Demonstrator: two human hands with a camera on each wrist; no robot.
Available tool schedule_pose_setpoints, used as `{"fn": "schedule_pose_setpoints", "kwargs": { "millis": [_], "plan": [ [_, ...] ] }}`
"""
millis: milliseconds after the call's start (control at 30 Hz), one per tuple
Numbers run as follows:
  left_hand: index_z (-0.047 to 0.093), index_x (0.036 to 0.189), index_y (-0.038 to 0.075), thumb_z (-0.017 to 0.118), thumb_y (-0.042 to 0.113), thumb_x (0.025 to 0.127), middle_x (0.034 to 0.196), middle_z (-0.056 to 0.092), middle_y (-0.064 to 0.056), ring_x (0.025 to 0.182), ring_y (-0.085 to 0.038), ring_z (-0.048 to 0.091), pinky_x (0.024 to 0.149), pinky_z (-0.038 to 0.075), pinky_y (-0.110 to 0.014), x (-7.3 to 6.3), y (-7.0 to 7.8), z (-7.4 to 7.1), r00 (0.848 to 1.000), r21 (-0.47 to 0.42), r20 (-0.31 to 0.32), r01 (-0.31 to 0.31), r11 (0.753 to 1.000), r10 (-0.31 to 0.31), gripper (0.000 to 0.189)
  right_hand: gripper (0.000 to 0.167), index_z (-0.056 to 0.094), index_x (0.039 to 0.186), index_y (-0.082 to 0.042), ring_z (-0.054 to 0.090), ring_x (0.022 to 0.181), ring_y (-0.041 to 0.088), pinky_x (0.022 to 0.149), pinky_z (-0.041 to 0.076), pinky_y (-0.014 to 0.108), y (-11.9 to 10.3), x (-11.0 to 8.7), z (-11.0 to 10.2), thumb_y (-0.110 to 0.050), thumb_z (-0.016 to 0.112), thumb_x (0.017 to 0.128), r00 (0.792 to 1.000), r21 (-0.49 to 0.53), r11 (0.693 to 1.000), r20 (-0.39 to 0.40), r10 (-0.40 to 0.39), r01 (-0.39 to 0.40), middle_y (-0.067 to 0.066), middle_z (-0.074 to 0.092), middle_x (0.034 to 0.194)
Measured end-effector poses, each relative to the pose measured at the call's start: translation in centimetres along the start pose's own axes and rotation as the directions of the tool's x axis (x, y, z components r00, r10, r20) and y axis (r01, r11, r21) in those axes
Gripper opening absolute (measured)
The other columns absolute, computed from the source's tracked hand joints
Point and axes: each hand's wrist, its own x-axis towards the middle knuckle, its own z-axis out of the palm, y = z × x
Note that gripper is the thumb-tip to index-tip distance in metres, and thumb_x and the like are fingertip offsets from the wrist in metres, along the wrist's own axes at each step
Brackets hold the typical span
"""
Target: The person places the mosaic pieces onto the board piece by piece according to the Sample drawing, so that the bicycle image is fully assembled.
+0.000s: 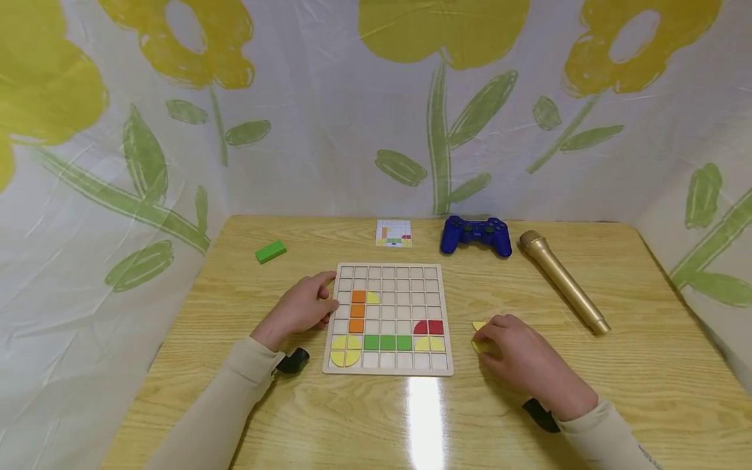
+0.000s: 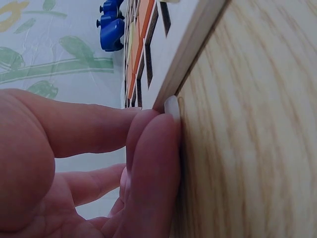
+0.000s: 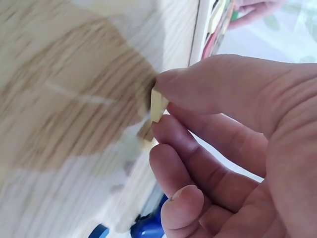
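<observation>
A square wooden grid board lies in the middle of the table. It carries orange, green and red squares and yellow quarter-circle pieces. My left hand grips the board's left edge, thumb tip at the rim and a curled finger low against the table in the left wrist view. Off the board's right side, my right hand pinches a thin yellow piece between thumb and finger, close over the table. A second yellow piece shows just past the fingertips. The held piece's outline is mostly hidden.
A small pattern card lies behind the board. To its right are a blue game controller and a gold microphone. A green block lies at the back left. Flower-painted cloth surrounds the table's back and sides.
</observation>
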Motion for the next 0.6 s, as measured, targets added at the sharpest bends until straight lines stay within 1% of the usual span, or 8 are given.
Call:
{"fn": "schedule_pose_setpoints", "kwargs": {
  "millis": [167,300,433,600],
  "plan": [
    [0.037,0.168,0.011,0.068,0.018,0.105,0.111,0.059,-0.011,0.073,-0.018,0.066,0.064,0.06,-0.029,0.1,-0.1,-0.1,1.0,0.006,-0.001,0.002,1.0,-0.002,0.07,0.018,0.081,0.101,-0.013,0.067,0.094,0.015,0.087,0.062,0.04,-1.2,0.6,-0.3,-0.01,0.088,0.085,1.0,0.01,1.0,-0.002,-0.019,0.019,-0.004,0.072,0.099],
    [0.037,0.168,0.01,0.067,0.017,0.105,0.111,0.059,-0.011,0.073,-0.018,0.066,0.064,0.06,-0.029,0.1,-0.1,-0.1,1.0,0.009,0.001,-0.006,1.0,0.006,0.07,0.018,0.08,0.102,-0.013,0.067,0.095,0.015,0.085,0.062,0.037,-2.6,1.5,-0.1,-0.011,0.088,0.085,0.997,0.028,0.997,-0.011,-0.071,0.071,-0.004,0.073,0.099],
    [0.037,0.168,0.011,0.068,0.017,0.106,0.111,0.059,-0.011,0.073,-0.018,0.066,0.065,0.061,-0.029,0.1,-0.1,-0.1,1.0,-0.001,0.004,-0.001,1.0,0.001,0.07,0.02,0.08,0.102,-0.013,0.066,0.095,0.014,0.083,0.062,0.034,-4.3,2.5,0.4,-0.012,0.09,0.084,0.995,0.055,0.993,0.021,-0.103,0.101,-0.005,0.071,0.099],
    [0.037,0.168,0.012,0.068,0.017,0.106,0.113,0.059,-0.011,0.074,-0.018,0.066,0.065,0.061,-0.03,0.0,0.0,-0.1,1.0,-0.011,0.005,0.007,1.0,-0.007,0.07,0.019,0.08,0.102,-0.014,0.063,0.096,0.012,0.081,0.06,0.03,-5.9,3.0,1.3,-0.012,0.089,0.085,0.992,0.093,0.989,0.04,-0.122,0.118,-0.006,0.069,0.099]
  ]
}}
